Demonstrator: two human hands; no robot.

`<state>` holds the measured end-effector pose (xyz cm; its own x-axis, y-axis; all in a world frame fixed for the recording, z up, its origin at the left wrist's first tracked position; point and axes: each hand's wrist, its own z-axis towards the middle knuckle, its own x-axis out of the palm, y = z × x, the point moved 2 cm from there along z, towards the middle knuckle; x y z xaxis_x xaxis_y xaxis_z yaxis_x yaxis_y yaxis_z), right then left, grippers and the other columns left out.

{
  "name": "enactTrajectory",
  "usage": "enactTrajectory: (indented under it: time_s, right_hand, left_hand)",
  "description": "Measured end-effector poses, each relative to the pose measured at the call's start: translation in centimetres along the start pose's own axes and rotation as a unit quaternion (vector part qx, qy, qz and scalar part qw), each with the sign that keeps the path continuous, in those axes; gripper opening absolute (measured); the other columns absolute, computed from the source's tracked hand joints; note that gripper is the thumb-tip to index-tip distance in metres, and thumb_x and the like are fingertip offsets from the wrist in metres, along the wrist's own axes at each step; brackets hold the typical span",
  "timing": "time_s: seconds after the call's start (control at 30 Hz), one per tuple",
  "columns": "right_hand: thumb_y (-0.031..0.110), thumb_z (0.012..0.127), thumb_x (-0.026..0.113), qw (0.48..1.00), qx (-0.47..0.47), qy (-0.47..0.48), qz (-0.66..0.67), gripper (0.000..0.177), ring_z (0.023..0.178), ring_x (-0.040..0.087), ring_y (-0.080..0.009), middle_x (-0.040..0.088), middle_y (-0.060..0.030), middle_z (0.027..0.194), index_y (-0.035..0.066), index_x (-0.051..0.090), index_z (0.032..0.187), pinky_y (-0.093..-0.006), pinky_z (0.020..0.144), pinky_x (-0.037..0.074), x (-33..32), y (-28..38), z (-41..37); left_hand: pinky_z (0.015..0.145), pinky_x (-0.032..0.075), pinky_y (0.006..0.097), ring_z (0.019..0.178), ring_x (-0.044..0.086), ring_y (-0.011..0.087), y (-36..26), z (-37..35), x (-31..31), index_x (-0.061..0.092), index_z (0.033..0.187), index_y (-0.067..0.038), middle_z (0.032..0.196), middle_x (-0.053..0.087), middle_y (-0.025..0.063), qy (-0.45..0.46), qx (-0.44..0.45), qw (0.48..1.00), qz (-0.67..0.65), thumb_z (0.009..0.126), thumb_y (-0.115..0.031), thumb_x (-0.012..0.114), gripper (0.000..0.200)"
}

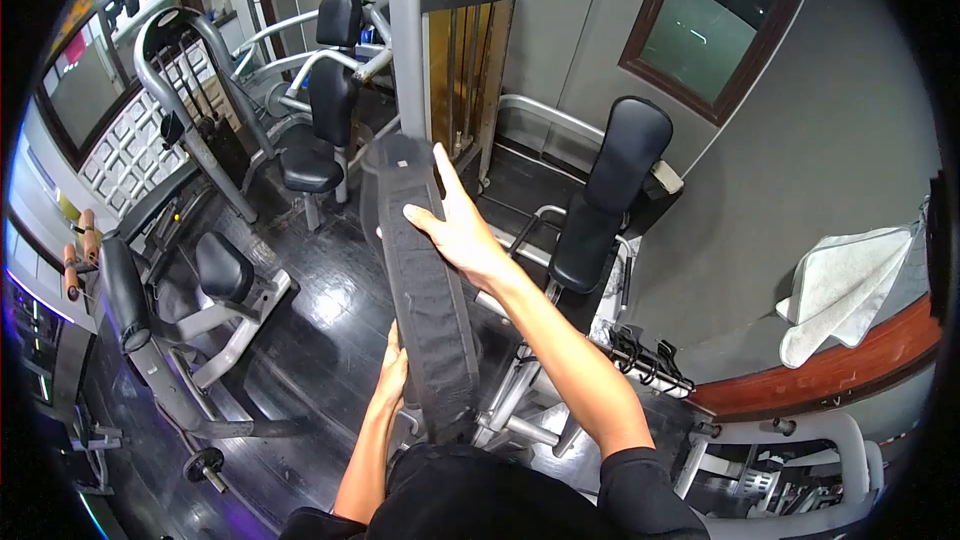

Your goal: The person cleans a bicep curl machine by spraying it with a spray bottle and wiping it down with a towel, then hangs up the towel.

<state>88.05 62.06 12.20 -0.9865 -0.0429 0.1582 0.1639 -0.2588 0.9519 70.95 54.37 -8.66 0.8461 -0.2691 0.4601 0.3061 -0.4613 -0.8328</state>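
Observation:
A long black fabric weightlifting belt (430, 290) stretches up in front of me, its rounded upper end carrying a small pale tag. My right hand (462, 230) grips the belt's right edge near the upper end, with the thumb across its face and some fingers hidden behind. Lower down, my left hand (395, 370) holds the left edge; most of its fingers are out of sight behind the belt. The belt's lower end runs down close to my body.
Ahead stands a weight-stack machine (410, 50), with a padded black seat (580, 245) to its right. More gym machines, including a bench with a black pad (225, 265), fill the left. A pale towel (850, 285) hangs at the right wall. Dark flooring (325, 305) lies between.

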Motion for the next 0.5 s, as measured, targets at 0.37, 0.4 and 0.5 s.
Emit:
enactTrajectory:
  time_s: [0.37,0.4,0.5]
  right_hand:
    - [0.017,0.095,0.054,0.977,0.209,0.038,0.024,0.022,0.099,0.056,-0.0113,0.063,-0.0035,0.104,0.003,0.064,0.11,-0.0255,0.09,0.042,-3.0,-7.1,-4.9]
    - [0.017,0.095,0.054,0.977,0.209,0.037,0.023,0.022,0.099,0.056,-0.0113,0.063,-0.0035,0.104,0.003,0.064,0.11,-0.0255,0.09,0.042,-3.2,-7.6,-5.3]
    - [0.014,0.094,0.056,0.945,0.267,-0.003,0.189,0.019,0.093,0.061,-0.0116,0.063,-0.0036,0.101,0.002,0.062,0.108,-0.0254,0.082,0.05,-3.1,-8.6,-6.5]
  left_hand:
    - [0.083,0.056,0.0349,0.103,0.063,0.0235,-3.3,-3.0,1.2,0.046,0.132,-0.001,0.125,0.057,0.0167,0.045,-0.205,0.967,-0.145,0.097,-0.03,0.042,0.047]
    - [0.078,0.056,0.0337,0.096,0.064,0.0218,-4.2,-3.7,1.9,0.049,0.128,-0.001,0.118,0.06,0.0143,0.013,-0.198,0.971,-0.135,0.097,-0.032,0.043,0.044]
    - [0.071,0.057,0.0323,0.084,0.066,0.0194,-5.8,-4.7,2.2,0.054,0.122,-0.002,0.106,0.065,0.0102,-0.039,-0.201,0.972,-0.115,0.098,-0.038,0.043,0.045]
